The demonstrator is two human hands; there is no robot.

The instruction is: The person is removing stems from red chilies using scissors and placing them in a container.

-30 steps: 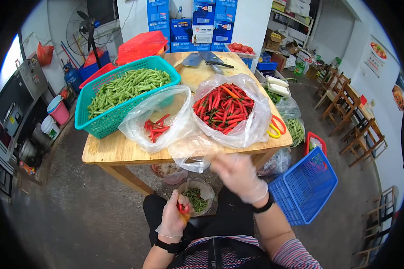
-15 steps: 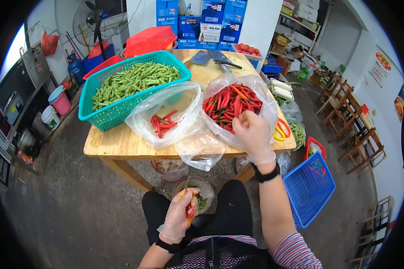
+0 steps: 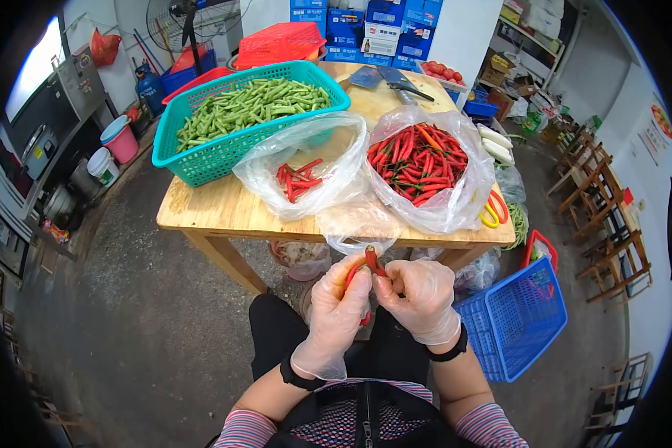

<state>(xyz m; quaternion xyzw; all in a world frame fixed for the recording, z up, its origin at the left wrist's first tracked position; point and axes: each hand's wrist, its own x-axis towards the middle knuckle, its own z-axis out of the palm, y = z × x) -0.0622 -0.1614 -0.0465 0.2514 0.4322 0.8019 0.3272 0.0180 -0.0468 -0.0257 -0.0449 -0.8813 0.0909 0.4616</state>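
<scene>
My gloved left hand is closed around red chilies in front of the table edge, with a red tip showing below the fingers. My gloved right hand meets it and pinches a red chili, its stem end pointing up. On the table, a clear plastic bag holds a heap of whole red chilies. Beside it, another clear bag has a small pile of red chilies in it. Below my hands, a bin is mostly hidden.
A teal basket of cut green beans stands at the table's left. Scissors with red and yellow handles lie by the right edge. Cleavers rest at the back. A blue basket sits at floor level on the right.
My right hand has come from the chili bag down to my left hand and now pinches a chili. My left hand has risen. The view has shifted a little.
</scene>
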